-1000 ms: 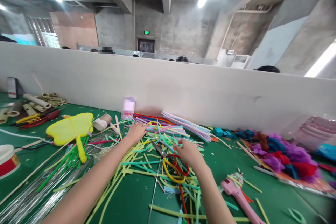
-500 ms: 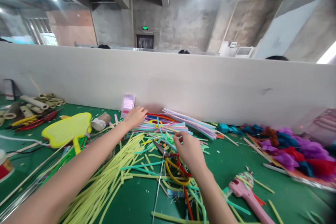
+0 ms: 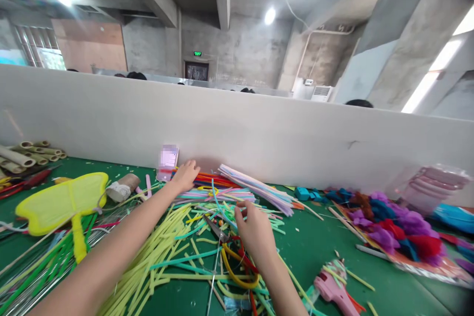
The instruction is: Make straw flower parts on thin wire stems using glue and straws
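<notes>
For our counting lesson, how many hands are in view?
2: the left hand by the phone, the right hand near the scissors. Others may be hidden behind the partition.

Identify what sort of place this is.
Likely a craft workshop: yellow-green fuzzy stems heaped on a green table, what looks like a pink glue gun, and a bare concrete wall beyond.

We log even, moderate light on the table. Two ceiling lamps glare, the left one hazing bluish; a bright strip burns out at right. We note wide-angle stretching, soft edges, and phone pixelation.
</notes>
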Action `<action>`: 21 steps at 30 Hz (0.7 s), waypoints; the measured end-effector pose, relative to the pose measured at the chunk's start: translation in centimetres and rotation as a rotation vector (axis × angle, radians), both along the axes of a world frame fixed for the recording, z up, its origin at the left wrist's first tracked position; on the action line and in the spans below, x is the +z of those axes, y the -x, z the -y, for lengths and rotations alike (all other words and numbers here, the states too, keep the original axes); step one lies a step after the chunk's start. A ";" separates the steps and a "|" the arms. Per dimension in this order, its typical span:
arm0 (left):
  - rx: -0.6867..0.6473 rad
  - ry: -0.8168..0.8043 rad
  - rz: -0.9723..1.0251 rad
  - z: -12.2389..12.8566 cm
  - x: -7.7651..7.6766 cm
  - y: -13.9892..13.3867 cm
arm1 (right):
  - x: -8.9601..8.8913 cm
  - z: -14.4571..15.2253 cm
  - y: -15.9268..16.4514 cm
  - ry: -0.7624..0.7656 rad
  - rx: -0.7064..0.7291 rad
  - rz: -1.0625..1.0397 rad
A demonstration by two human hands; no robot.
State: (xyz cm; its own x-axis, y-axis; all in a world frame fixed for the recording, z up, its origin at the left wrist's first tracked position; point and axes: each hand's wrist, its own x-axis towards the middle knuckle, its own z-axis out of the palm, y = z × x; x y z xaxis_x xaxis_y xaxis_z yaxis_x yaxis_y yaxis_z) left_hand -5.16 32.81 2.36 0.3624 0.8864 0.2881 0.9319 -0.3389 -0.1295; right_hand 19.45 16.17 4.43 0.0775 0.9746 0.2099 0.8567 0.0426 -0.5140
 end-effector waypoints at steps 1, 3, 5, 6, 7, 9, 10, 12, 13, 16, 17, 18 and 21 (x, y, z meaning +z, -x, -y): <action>0.010 -0.040 0.011 0.4 0.2 0.0 | 0.1 0.0 0.0 -0.006 0.001 -0.006; 0.041 -0.108 0.031 1.3 0.5 0.1 | 0.2 0.1 0.0 -0.022 0.003 -0.021; 0.077 -0.159 0.036 2.2 0.8 0.2 | 0.4 0.1 0.2 -0.042 0.012 -0.041; 0.093 -0.183 0.033 2.6 1.0 0.2 | 0.4 0.1 0.3 -0.056 0.019 -0.052; 0.106 -0.207 0.030 2.9 1.1 0.2 | 0.4 0.1 0.4 -0.073 0.027 -0.062; 0.131 -0.263 0.029 3.6 1.5 0.3 | 0.2 0.0 0.6 -0.123 0.032 -0.074; 0.145 -0.293 0.035 3.8 1.8 0.3 | 0.0 0.0 0.6 -0.162 0.023 -0.066; 0.181 -0.352 0.061 4.2 2.3 0.5 | -0.8 -0.4 0.4 -0.261 -0.009 -0.014; 0.202 -0.380 0.080 4.3 2.5 0.6 | -1.1 -0.6 0.3 -0.309 -0.022 0.023; 0.263 -0.450 0.157 4.3 2.9 0.9 | -1.7 -1.8 -0.1 -0.377 -0.023 0.097; 0.282 -0.468 0.188 4.3 3.0 0.9 | -1.6 -2.3 -0.1 -0.376 -0.018 0.079; 0.299 -0.486 0.221 4.3 2.9 0.8 | -1.2 -2.8 0.0 -0.366 -0.010 0.014; 0.324 -0.527 0.320 4.2 2.3 -0.2 | 0.7 -4.6 1.1 -0.318 0.034 -0.320</action>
